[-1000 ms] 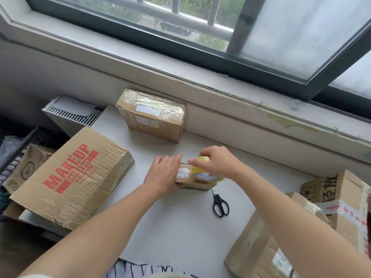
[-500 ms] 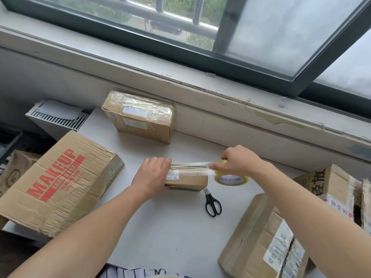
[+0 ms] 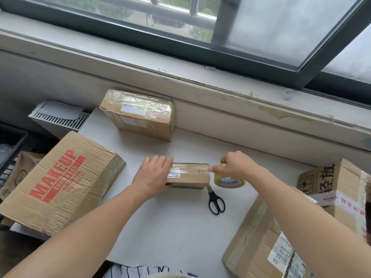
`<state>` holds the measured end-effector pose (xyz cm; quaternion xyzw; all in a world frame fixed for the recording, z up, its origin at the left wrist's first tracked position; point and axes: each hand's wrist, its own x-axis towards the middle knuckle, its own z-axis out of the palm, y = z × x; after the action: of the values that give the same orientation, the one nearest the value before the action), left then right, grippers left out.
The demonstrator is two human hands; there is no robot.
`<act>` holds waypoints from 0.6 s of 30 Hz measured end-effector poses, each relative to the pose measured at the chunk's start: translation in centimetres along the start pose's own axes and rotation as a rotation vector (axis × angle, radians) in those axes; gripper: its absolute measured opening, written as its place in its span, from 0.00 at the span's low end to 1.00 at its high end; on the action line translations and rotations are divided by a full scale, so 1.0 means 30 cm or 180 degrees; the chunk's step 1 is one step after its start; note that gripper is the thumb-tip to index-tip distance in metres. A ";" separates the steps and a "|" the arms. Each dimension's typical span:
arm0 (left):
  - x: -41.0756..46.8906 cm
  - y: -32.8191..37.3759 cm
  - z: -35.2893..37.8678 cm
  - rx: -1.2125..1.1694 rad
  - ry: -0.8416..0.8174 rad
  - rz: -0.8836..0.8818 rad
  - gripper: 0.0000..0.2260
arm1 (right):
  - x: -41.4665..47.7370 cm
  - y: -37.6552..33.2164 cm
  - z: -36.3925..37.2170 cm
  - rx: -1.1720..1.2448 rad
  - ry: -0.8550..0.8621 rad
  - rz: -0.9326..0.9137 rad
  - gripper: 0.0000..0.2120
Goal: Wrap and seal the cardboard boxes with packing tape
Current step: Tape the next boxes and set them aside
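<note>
So the strip is down now. A second ago the yellow roll of clear packing tape was sitting on top of the small brown cardboard box, right next to the left hand. Then it got pulled out to the right with the tape stretched in the air. Now the roll has dropped just beside the box's right end, and the tape lies flat along the top, over the little white label.

The box itself hasn't budged, it's roughly in the middle of the white desk. The left hand grips its left end, fingers curled over the far side, pinning it down. The right hand is wrapped round the roll with the forefinger poking out, pressing the tape onto the box's top right corner.

To me that's one pass over the top done. Next I'd guess it either carries on down the right end and round, or gets cut. The black-handled scissors lie touching or almost touching the box's near right corner, so they're handy.

Other stuff:
- a brown box already wrapped in shiny tape sits at the desk's far edge
- a big crumpled carton with red MAKEUP print hangs over the left edge
- two more brown cartons are at the right edge, and they look like they're waiting their turn
</note>
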<state>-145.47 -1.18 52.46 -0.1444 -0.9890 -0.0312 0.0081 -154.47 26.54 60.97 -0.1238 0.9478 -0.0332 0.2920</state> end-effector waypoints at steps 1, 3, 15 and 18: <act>-0.002 0.001 -0.002 0.0031 -0.0002 0.0039 0.39 | -0.001 -0.001 0.001 -0.0004 0.0013 -0.0034 0.27; -0.006 0.000 -0.004 0.0081 0.0011 0.0107 0.42 | -0.003 0.000 0.005 -0.0051 0.0071 -0.0115 0.27; -0.017 0.002 -0.017 0.0440 -0.0223 0.0191 0.50 | 0.019 0.029 0.072 0.0089 0.0290 -0.0119 0.30; -0.002 0.022 -0.052 0.0531 -0.0635 0.0221 0.49 | 0.037 0.039 0.103 0.0270 0.0254 -0.0112 0.32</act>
<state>-145.22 -0.67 54.05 -0.1798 -0.9785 0.0660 -0.0772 -153.89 27.43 57.65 -0.1265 0.9541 -0.0833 0.2584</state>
